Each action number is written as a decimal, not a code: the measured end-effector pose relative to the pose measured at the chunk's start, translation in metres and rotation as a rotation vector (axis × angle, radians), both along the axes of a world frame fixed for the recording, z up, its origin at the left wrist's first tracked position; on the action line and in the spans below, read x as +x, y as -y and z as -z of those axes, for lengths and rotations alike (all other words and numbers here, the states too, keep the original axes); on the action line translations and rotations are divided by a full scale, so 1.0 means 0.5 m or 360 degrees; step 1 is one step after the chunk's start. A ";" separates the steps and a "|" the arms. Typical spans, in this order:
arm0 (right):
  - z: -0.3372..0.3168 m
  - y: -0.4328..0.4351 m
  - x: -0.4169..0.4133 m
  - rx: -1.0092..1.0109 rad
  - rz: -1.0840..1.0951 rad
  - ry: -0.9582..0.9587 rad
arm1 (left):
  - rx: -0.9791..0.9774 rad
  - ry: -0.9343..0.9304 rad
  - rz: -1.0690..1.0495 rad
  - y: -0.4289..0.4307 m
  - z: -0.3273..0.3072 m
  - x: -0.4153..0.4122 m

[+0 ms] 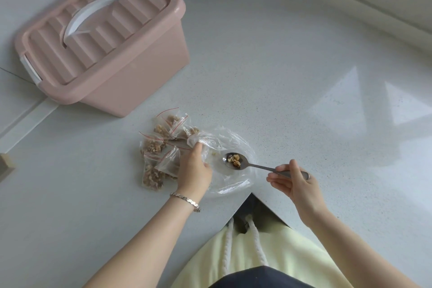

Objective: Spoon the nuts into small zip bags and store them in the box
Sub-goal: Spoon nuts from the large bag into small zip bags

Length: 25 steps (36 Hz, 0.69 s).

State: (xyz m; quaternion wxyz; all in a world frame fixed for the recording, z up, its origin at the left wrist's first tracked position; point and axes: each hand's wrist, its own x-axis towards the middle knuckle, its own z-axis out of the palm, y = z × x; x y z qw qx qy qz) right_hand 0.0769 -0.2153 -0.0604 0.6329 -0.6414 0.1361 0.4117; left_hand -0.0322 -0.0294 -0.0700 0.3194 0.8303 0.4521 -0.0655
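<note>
Yellow top [268,252], right hand [297,182] pinching spoon [254,166] of nuts [234,160], left hand [194,170] gripping clear bag [229,142]

Pink ribbed plastic box with a white handle [131,77]: one
Small clear zip bags of nuts [153,145]: about six, overlapping, so the exact count is unsure
Large crumpled clear plastic bag [233,184]: one
Metal spoon [254,166]: one
Hands: two, left hand [195,172] and right hand [294,182]
Silver chain bracelet [185,199]: one

Bright daylight, window glare, wide-angle distortion.
</note>
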 end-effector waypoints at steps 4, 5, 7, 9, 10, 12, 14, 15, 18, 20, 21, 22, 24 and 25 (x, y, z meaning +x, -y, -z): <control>0.002 -0.024 -0.005 -0.0075 -0.0066 0.0172 | -0.0008 -0.0007 0.0027 0.005 0.000 0.006; 0.003 -0.031 -0.007 -0.0086 -0.0072 0.0213 | -0.0025 -0.0008 0.0002 0.006 0.000 0.007; 0.004 -0.044 -0.011 -0.0102 -0.0079 0.0286 | -0.0083 -0.0029 -0.0051 0.004 0.000 0.008; 0.003 -0.054 -0.016 -0.0111 -0.0111 0.0360 | -0.0136 -0.0050 -0.0065 0.002 0.001 0.009; 0.002 -0.059 -0.018 -0.0116 -0.0136 0.0398 | -0.0161 -0.0056 -0.0073 0.001 0.002 0.010; 0.002 -0.067 -0.021 -0.0136 -0.0174 0.0460 | -0.0251 -0.0042 -0.0113 0.001 0.001 0.015; 0.002 -0.075 -0.025 -0.0144 -0.0189 0.0478 | -0.0401 0.0029 -0.0182 0.004 -0.003 0.022; 0.002 -0.078 -0.027 -0.0140 -0.0192 0.0478 | -0.0472 0.0077 -0.0212 0.006 -0.004 0.026; 0.003 -0.084 -0.029 -0.0132 -0.0175 0.0452 | -0.0589 0.0192 -0.0275 0.009 -0.008 0.038; 0.006 -0.083 -0.025 -0.0105 -0.0122 0.0351 | -0.0664 0.0259 -0.0357 0.009 -0.011 0.045; 0.008 -0.081 -0.023 -0.0092 -0.0086 0.0279 | -0.0706 0.0292 -0.0400 0.008 -0.011 0.048; 0.010 -0.077 -0.020 -0.0087 -0.0051 0.0203 | -0.0735 0.0317 -0.0433 0.008 -0.012 0.050; 0.014 -0.066 -0.014 -0.0084 0.0010 0.0058 | -0.0724 0.0324 -0.0457 0.004 -0.014 0.052; 0.016 -0.059 -0.012 -0.0071 0.0039 -0.0007 | -0.0694 0.0320 -0.0461 0.001 -0.015 0.051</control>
